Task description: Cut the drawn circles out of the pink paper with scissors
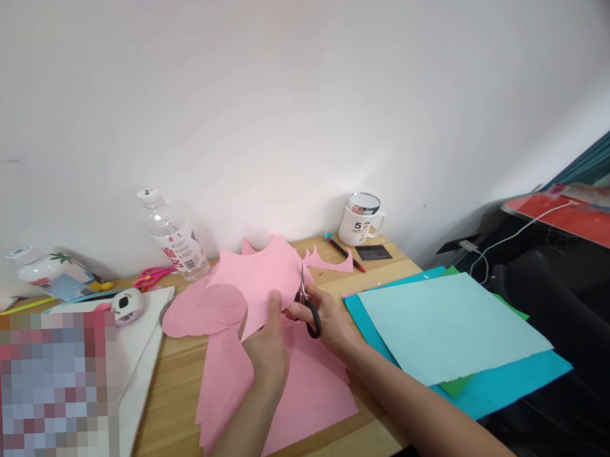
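Note:
My left hand (269, 343) pinches a pink paper sheet (257, 280) with jagged, scalloped edges, its thumb lying on top. My right hand (325, 318) grips black-handled scissors (313, 319), whose metal blades point up and away at the sheet's right edge. Whether the blades are fully closed is hard to see. Below both hands lie larger pink sheets (311, 415) on the wooden table. A rounded pink cutout (198, 312) rests to the left of the held sheet. A curved pink scrap (331, 261) lies beyond the scissors.
Blue, green and pale-blue sheets (453, 330) are stacked at right. Along the wall stand a white mug (357, 220) and a clear bottle (178, 239); another bottle (56, 274) lies farther left. A pencil (343, 250), a dark card (374, 253) and pink scissors (154, 277) lie on the table (156, 420).

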Action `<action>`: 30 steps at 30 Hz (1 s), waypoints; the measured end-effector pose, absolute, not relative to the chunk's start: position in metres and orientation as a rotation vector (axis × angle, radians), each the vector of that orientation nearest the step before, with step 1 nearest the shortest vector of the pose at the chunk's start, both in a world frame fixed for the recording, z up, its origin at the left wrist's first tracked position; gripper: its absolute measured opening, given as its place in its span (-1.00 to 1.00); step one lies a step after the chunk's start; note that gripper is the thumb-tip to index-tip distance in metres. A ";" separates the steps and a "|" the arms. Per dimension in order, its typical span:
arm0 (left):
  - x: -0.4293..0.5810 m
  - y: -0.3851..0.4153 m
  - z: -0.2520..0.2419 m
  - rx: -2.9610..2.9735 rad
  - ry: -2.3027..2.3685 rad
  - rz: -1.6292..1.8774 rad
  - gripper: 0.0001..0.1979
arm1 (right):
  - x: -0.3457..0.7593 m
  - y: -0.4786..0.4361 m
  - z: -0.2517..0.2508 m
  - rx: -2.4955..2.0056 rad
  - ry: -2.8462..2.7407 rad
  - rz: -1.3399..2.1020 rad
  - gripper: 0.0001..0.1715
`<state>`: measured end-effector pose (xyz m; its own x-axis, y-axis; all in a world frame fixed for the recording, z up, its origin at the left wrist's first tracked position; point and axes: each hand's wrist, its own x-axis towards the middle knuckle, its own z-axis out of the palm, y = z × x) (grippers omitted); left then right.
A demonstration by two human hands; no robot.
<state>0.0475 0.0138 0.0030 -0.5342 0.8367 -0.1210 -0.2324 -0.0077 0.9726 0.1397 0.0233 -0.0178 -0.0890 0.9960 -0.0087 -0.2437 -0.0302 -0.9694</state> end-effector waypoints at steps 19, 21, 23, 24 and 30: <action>0.044 0.017 0.007 0.589 1.437 1.607 -0.80 | 0.140 0.023 -0.012 -1.105 -1.101 1.391 -0.73; 0.044 0.017 0.007 0.567 1.452 1.598 -0.80 | 0.141 0.024 -0.014 -1.078 -1.099 1.392 -0.73; 0.044 0.017 0.007 0.555 1.461 1.602 -0.80 | 0.141 0.024 -0.016 -1.064 -1.090 1.404 -0.74; 0.044 0.017 0.007 0.551 1.461 1.609 -0.80 | 0.141 0.024 -0.017 -1.062 -1.086 1.413 -0.75; 0.046 0.019 0.007 0.502 1.393 1.716 -0.75 | 0.140 0.022 -0.015 -1.091 -1.064 1.421 -0.73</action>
<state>0.0458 0.0191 0.0067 -0.5603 0.8046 -0.1967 -0.3574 -0.0207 0.9337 0.1396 0.0217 -0.0146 -0.0822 0.9927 -0.0877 -0.1952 -0.1023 -0.9754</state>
